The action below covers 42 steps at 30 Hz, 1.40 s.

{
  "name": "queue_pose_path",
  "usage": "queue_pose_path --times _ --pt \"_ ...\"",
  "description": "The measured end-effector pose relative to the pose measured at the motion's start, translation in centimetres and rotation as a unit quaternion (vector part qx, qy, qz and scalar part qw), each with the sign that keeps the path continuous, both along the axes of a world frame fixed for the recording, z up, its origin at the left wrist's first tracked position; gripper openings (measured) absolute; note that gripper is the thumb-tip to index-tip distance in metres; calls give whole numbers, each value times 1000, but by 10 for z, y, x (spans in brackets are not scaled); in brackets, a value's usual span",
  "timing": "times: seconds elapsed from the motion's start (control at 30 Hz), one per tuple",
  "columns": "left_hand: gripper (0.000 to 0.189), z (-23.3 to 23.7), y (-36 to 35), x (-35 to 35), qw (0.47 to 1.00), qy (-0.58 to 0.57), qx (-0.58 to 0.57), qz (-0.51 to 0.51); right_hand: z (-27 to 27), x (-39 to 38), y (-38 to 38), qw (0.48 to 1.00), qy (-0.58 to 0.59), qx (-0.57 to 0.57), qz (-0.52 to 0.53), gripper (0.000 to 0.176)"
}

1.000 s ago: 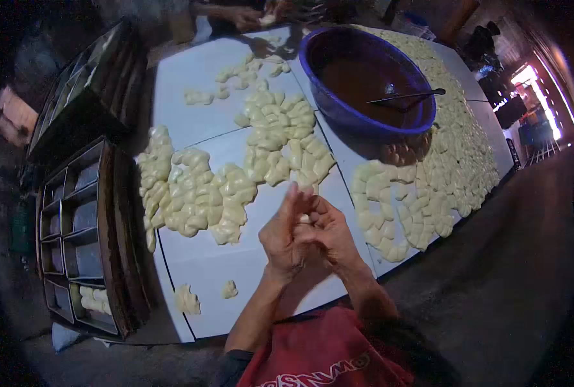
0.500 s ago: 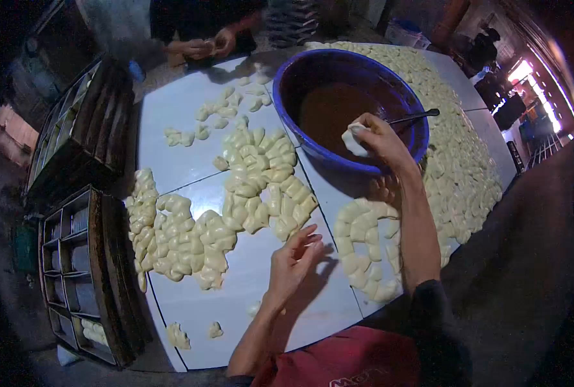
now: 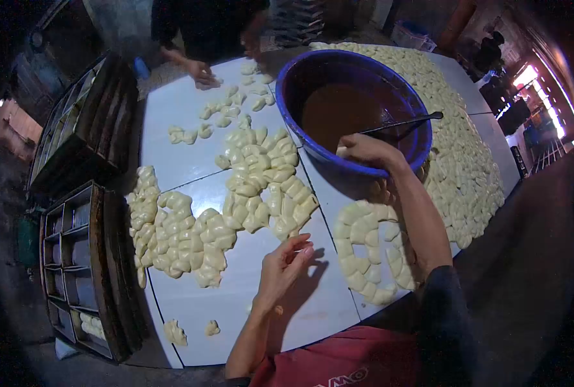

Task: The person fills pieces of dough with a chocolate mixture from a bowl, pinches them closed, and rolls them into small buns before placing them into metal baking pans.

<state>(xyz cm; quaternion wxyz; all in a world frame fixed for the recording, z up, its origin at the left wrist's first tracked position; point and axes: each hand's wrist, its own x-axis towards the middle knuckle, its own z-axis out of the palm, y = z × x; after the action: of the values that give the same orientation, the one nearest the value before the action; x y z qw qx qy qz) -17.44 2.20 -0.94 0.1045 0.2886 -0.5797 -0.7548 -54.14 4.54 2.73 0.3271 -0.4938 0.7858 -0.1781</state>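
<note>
My right hand dips over the near rim of a large blue basin, its fingers closed and pointing down inside. The fingertips are mostly hidden, with only a pale bit of the dough piece showing beside them. Brown filling covers the bottom of the basin, and a dark-handled utensil leans across its right side. Over the white table, my left hand is open and holds nothing, close to a cluster of pale dough pieces.
Filled-looking dough pieces cover the table right of the basin, with a smaller ring of dough before it. Stacked divided trays stand on the left. Across the table, another person's hand rests near loose dough pieces.
My right hand has gone lower toward the basin's near rim, hiding most of the dough piece it held. The other person's hands have parted, one onto the table. My left hand has barely moved.
</note>
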Motion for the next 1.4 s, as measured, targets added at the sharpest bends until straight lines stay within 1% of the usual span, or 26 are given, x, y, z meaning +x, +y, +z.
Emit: queue_pose_path --times 0.03,0.1,0.13,0.17,0.2,0.23,0.27,0.37,0.4,0.5,0.53,0.63,0.67,0.7,0.77,0.87,0.93,1.0,1.03,1.07,1.1,1.13,1.23,1.27,1.37,1.4 --pt "42 1 -1 0 1000 7 -18 -8 5 1 0 988 -119 -71 -62 28" --pt "40 2 -3 -5 998 12 -57 -8 27 18 10 906 -344 -172 -178 20" --pt "39 -6 -3 -9 997 37 -70 1 42 31 11 875 -391 -210 -195 18" --pt "37 -9 -2 -13 994 64 -83 12 46 41 13 864 -401 -234 -194 18" --pt "39 1 -4 -19 998 39 -44 -5 47 51 14 853 -413 -255 -192 17" --pt "40 -1 -3 -28 997 75 -31 12 49 64 16 841 -425 -275 -190 17" --pt "42 8 0 -37 994 99 15 35 52 85 19 820 -467 -281 -175 16" --pt "46 16 6 -51 968 159 165 102 36 149 21 768 -506 -302 -251 13" --pt "47 15 5 -51 952 179 216 122 11 151 27 765 -524 -304 -218 13" --pt "43 2 -3 -26 937 189 260 137 -5 202 34 732 -561 -293 -251 17" --pt "41 -2 -4 -14 929 183 272 171 -14 207 41 712 -601 -299 -207 28" --pt "36 -16 -15 20 914 144 287 249 -29 252 47 833 -397 -356 -148 43" --pt "31 -16 -17 29 922 122 252 269 -25 267 50 865 -379 -280 -174 57" --pt "26 -13 -18 36 928 100 216 287 -32 278 41 901 -199 -370 -103 57" --pt "29 -14 -16 47 935 113 185 282 -32 304 41 910 -95 -385 -117 44" --pt "35 -3 -12 59 944 105 132 283 -50 318 36 909 -63 -388 -138 27" --pt "39 1 -10 62 941 97 134 297 -56 324 31 898 -81 -402 -158 20" --pt "38 -2 -14 68 947 124 84 285 -62 331 25 885 -125 -406 -191 14" --pt "38 -4 -18 69 948 138 61 279 -61 334 25 888 -148 -392 -193 14" --pt "36 -9 -24 73 960 106 41 256 -57 335 26 890 -169 -377 -194 15" --pt "34 -9 -31 77 967 83 58 233 -54 336 26 892 -190 -362 -195 16" --pt "33 -8 -38 81 974 58 75 208 -60 337 26 868 -261 -359 -222 20" --pt "31 -5 -50 91 983 17 100 156 -47 338 38 882 -316 -290 -197 23" --pt "31 -5 -51 93 983 17 108 150 -58 332 42 898 -297 -279 -166 27" --pt "31 -22 -48 94 973 77 146 160 -31 333 47 932 -177 -315 -35 32" --pt "31 -14 -47 97 978 66 126 153 -32 331 49 933 -165 -320 -29 33"
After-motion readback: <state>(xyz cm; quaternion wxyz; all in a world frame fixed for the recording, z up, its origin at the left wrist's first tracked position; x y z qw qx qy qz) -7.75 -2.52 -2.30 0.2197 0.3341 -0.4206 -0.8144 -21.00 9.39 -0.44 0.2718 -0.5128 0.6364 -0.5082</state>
